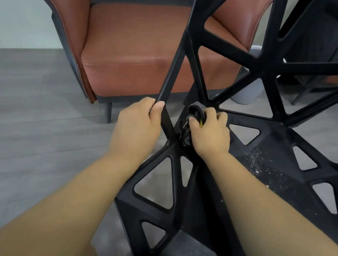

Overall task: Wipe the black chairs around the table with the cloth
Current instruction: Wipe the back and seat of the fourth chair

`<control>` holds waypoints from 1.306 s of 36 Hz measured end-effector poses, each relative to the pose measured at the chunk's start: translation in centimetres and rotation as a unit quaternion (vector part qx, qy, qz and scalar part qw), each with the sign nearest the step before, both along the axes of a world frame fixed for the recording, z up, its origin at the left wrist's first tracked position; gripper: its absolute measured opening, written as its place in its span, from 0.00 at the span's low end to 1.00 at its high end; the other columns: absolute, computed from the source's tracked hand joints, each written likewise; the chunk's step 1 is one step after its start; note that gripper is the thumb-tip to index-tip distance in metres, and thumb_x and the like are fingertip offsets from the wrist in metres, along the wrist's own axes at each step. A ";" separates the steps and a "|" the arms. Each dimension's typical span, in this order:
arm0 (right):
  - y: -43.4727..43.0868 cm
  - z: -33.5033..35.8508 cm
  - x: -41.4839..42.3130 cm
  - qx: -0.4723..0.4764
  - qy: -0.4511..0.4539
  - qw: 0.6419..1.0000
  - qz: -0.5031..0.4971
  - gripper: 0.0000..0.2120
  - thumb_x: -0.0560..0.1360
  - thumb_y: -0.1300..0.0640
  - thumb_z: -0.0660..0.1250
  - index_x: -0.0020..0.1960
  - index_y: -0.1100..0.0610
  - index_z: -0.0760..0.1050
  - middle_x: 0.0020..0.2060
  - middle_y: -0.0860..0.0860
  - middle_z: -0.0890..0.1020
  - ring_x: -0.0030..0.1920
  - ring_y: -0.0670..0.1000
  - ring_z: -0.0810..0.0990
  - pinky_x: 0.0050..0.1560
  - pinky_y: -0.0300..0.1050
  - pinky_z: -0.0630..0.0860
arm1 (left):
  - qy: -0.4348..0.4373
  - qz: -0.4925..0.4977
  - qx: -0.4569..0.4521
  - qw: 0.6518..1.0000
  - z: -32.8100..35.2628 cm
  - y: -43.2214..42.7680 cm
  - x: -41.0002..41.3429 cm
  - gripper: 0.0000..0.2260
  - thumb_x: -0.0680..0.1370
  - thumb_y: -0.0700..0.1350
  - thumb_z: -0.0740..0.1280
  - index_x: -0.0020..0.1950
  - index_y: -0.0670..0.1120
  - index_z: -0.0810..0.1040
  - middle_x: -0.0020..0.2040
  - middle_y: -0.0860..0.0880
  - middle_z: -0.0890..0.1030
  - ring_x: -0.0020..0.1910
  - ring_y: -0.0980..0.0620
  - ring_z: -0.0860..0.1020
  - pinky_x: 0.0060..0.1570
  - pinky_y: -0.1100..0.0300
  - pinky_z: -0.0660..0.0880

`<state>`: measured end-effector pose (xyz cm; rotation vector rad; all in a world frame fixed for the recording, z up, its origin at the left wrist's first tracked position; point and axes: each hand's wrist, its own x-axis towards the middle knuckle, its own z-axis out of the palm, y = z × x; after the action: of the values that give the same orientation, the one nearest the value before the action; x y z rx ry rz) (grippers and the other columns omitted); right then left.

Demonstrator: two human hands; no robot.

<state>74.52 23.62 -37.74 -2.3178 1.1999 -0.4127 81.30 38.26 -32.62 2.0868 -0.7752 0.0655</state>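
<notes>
Extending up from 7 o'clock with a bare forearm, wrist straight; gripping with the left hand [140, 120] a slanted strut [172, 72] of the black chair [227, 55], fingers curled round it, thumb tip on its edge. Just right of centre, reaching in from 5 o'clock with the other bare forearm; clutching with the right hand [209, 132] a bunched dark cloth [195, 110], pressed against the junction where the struts meet. Pale specks [256, 162] on the lattice seat at 3 o'clock. Behind, at 11 o'clock, a brown leather armchair [133, 43] on grey floor [18, 125].
</notes>
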 end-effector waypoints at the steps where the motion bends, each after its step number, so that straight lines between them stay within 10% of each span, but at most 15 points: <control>1: 0.4 0.0 -0.3 0.003 0.001 1.000 0.006 0.16 0.77 0.46 0.60 0.60 0.54 0.68 0.59 0.55 0.66 0.53 0.63 0.72 0.50 0.52 0.68 | -0.002 -0.001 -0.003 1.000 0.0 0.1 0.1 0.17 0.81 0.50 0.56 0.35 0.43 0.66 0.30 0.51 0.68 0.30 0.53 0.65 0.30 0.60 0.62; 15: 7.8 1.8 -7.6 0.021 -0.033 0.985 0.168 0.14 0.74 0.51 0.66 0.59 0.50 0.76 0.50 0.48 0.69 0.50 0.55 0.75 0.53 0.49 0.72 | 0.084 -0.003 -0.077 0.993 0.1 1.0 -0.4 0.09 0.80 0.50 0.61 0.44 0.47 0.73 0.33 0.55 0.71 0.29 0.65 0.69 0.32 0.73 0.66; 26: 4.4 1.1 -2.3 -0.019 0.032 0.997 0.067 0.16 0.79 0.48 0.59 0.64 0.52 0.73 0.61 0.53 0.67 0.57 0.61 0.69 0.56 0.51 0.68 | 0.037 -0.062 -0.020 0.997 -0.1 2.9 -1.0 0.13 0.82 0.50 0.55 0.56 0.51 0.79 0.40 0.56 0.78 0.40 0.57 0.73 0.41 0.66 0.68; 33: 9.3 1.5 -8.0 -0.063 -0.028 0.966 0.249 0.17 0.73 0.46 0.61 0.56 0.50 0.79 0.50 0.50 0.70 0.49 0.57 0.73 0.50 0.50 0.74 | 0.013 -0.041 -0.010 0.999 -0.5 2.9 -1.2 0.18 0.82 0.49 0.55 0.32 0.50 0.64 0.28 0.53 0.65 0.29 0.55 0.65 0.31 0.59 0.61; 41: 4.3 0.3 -2.7 -0.061 0.003 0.997 0.038 0.15 0.78 0.53 0.60 0.62 0.55 0.75 0.58 0.54 0.69 0.53 0.60 0.70 0.48 0.47 0.67 | 0.004 -0.035 -0.006 0.999 -0.8 3.0 -1.3 0.19 0.82 0.49 0.55 0.31 0.54 0.59 0.27 0.55 0.65 0.29 0.62 0.67 0.30 0.69 0.61; 47: 4.0 1.6 -2.3 -0.058 0.057 0.989 0.125 0.12 0.78 0.53 0.60 0.56 0.57 0.76 0.50 0.50 0.63 0.47 0.56 0.67 0.45 0.45 0.63 | 0.000 -0.034 -0.006 0.999 -1.0 3.0 -1.1 0.19 0.82 0.49 0.55 0.31 0.53 0.59 0.27 0.54 0.63 0.28 0.59 0.66 0.28 0.66 0.60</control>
<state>72.19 27.65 -36.13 -2.5836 0.9395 -0.2686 80.16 41.26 -33.64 2.0472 -0.8429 0.0344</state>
